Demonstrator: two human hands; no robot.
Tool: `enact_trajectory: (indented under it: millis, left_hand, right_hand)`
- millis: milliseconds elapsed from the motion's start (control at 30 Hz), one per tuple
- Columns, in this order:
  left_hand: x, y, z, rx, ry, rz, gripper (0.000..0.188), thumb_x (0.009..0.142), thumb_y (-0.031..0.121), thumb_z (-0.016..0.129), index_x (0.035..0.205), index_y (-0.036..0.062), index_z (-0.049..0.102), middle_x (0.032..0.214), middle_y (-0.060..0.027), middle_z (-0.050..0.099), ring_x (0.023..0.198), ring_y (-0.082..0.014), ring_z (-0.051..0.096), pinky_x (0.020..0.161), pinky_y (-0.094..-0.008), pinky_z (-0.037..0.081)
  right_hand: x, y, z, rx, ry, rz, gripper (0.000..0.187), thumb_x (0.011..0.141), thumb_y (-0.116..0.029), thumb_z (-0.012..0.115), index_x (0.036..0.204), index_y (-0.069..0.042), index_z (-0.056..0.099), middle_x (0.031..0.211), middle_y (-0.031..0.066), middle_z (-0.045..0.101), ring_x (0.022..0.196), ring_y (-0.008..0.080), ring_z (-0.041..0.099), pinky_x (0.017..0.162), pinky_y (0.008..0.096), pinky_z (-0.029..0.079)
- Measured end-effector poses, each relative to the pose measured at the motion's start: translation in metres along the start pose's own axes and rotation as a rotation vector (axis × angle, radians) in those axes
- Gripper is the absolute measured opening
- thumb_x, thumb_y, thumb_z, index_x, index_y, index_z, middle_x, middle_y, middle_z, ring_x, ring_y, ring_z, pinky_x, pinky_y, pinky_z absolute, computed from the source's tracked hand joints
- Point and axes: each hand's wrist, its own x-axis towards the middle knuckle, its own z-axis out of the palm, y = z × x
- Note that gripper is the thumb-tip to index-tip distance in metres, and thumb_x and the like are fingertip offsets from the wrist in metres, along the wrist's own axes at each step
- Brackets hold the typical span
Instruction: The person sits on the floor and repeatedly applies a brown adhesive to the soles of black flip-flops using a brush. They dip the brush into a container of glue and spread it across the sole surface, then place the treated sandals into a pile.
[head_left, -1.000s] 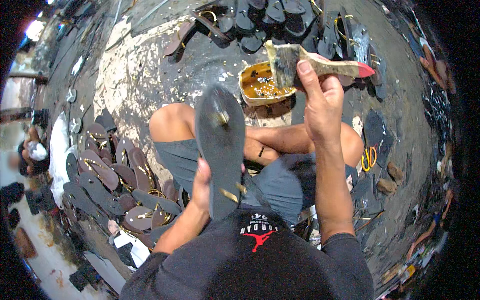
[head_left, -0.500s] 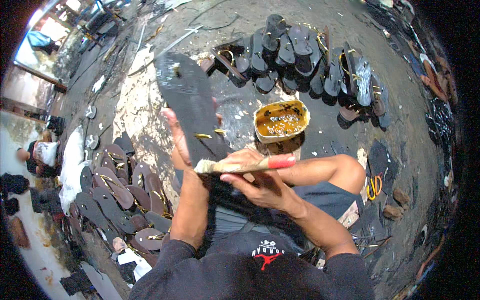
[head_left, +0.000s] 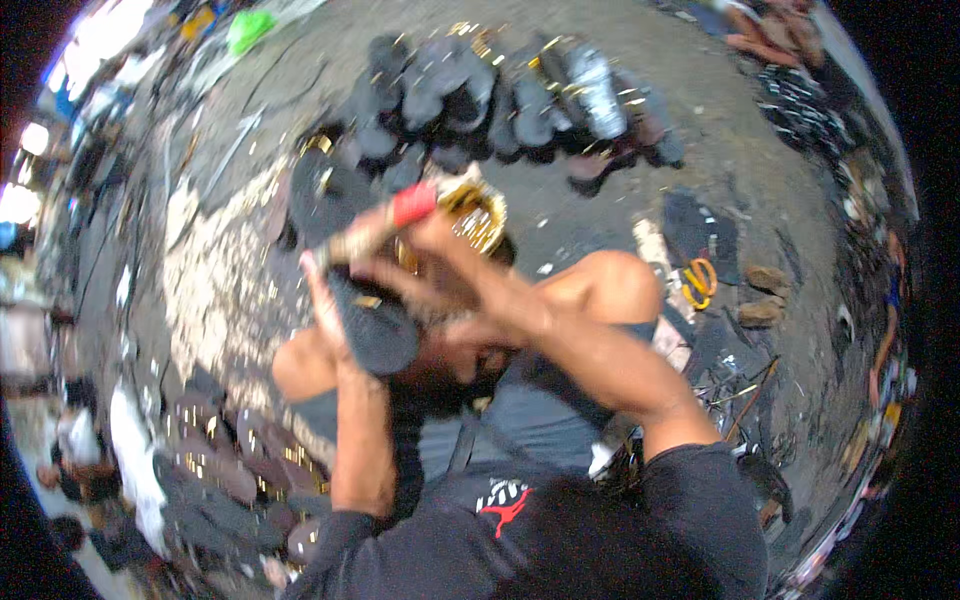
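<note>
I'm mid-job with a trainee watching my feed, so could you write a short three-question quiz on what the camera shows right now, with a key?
1. Multiple choice: what is the person's left hand holding?
A. a hammer
B. a dark sandal
C. a mug

2. True or false: the yellow loops lie on the person's right side.

3. Fill in the colour: the right hand holds a brush whose handle end is ____.

Key: 1. B; 2. True; 3. red
</note>
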Motion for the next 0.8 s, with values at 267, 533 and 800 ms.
enact_trajectory:
  millis: [267, 533, 800]
  left_hand:
    - [0.163, -0.099, 0.052, 0.267, -0.123, -0.356, 0.07, 0.097, 0.064, 0.048, 0.134, 0.0046, 0.055, 0.117, -0.0149, 0.067, 0.103, -0.0286, 0.066, 0.093, -0.0439, 0.053]
    - [0.179, -0.007, 0.058, 1.026, -0.265, -0.197, 0.068, 0.101, 0.053, 0.046, 0.152, 0.0091, 0.036, 0.146, -0.0182, 0.049, 0.132, -0.0317, 0.05, 0.104, -0.0436, 0.043]
    - [0.0, -0.077, 0.02, 1.623, -0.446, -0.053, 0.067, 0.099, 0.047, 0.049, 0.152, 0.0083, 0.035, 0.148, -0.0181, 0.046, 0.134, -0.0316, 0.047, 0.107, -0.0443, 0.041]
  right_hand:
    - [-0.051, -0.026, -0.074, 0.425, 0.691, 0.581, 0.025, 0.094, -0.015, 0.07, 0.114, 0.0, 0.065, 0.109, 0.0062, 0.068, 0.102, 0.0146, 0.062, 0.094, 0.0315, 0.049]
    - [-0.074, -0.004, -0.08, 0.529, 0.744, 0.727, 0.031, 0.098, -0.023, 0.067, 0.117, 0.001, 0.064, 0.111, 0.0036, 0.068, 0.103, 0.0109, 0.06, 0.091, 0.0292, 0.05]
    - [-0.051, 0.028, -0.025, 0.513, 0.548, 0.67, 0.041, 0.095, -0.038, 0.068, 0.114, -0.001, 0.066, 0.105, 0.0089, 0.07, 0.098, 0.018, 0.064, 0.089, 0.0359, 0.049]
